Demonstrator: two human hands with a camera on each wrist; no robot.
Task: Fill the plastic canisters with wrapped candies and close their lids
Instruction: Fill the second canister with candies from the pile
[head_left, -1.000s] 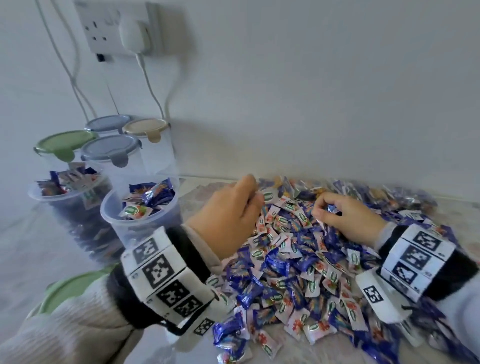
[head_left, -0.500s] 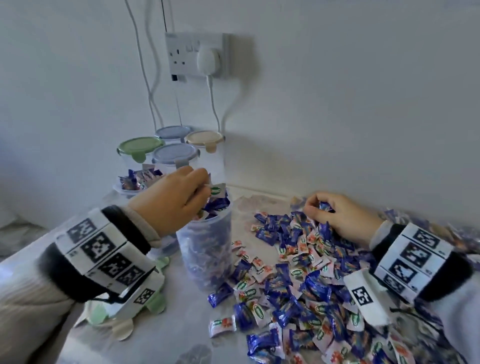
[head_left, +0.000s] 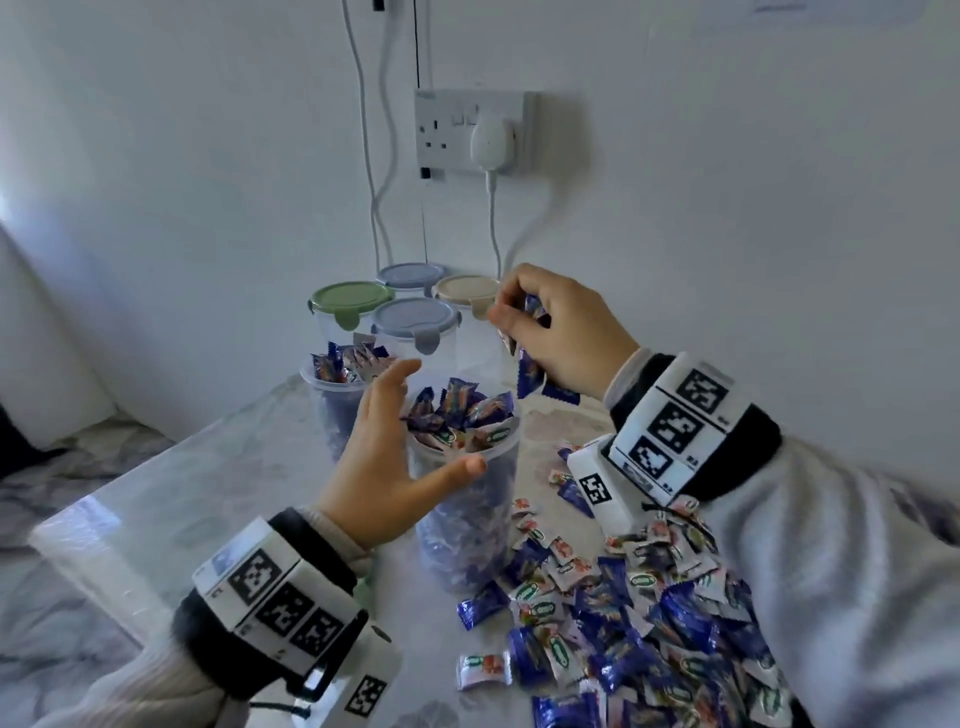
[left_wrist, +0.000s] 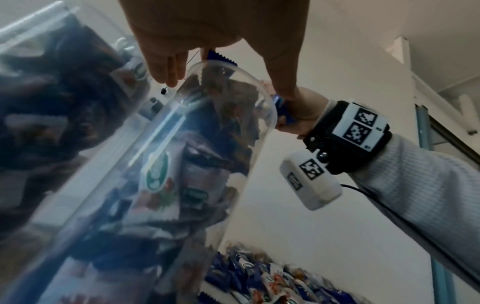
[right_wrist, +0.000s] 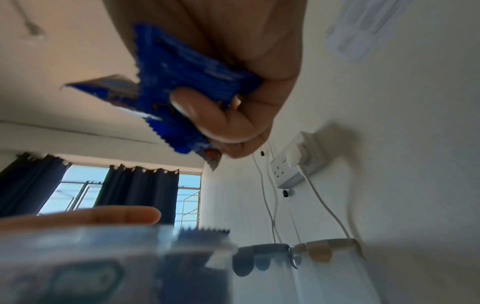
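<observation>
A clear open canister (head_left: 467, 525), heaped to the rim with blue and white wrapped candies (head_left: 457, 415), stands mid-table. My left hand (head_left: 441, 415) is spread at its mouth, thumb at the near rim and fingers (left_wrist: 166, 67) by the far rim, holding nothing. My right hand (head_left: 511, 312) hovers just above and right of the canister and grips several blue wrapped candies (right_wrist: 187, 82). A second open canister (head_left: 327, 410), also full of candies, stands behind on the left.
Several empty canisters stand against the wall, with green (head_left: 350, 301), grey-blue (head_left: 415, 317) and beige (head_left: 465, 288) lids. A big pile of loose candies (head_left: 649, 597) covers the table's right front. Cables hang from a wall socket (head_left: 472, 135). The table's left edge (head_left: 78, 525) is near.
My left hand carried candies from the pile to the near canister and now stands open at its mouth. My right hand rose from the pile with a handful of candies.
</observation>
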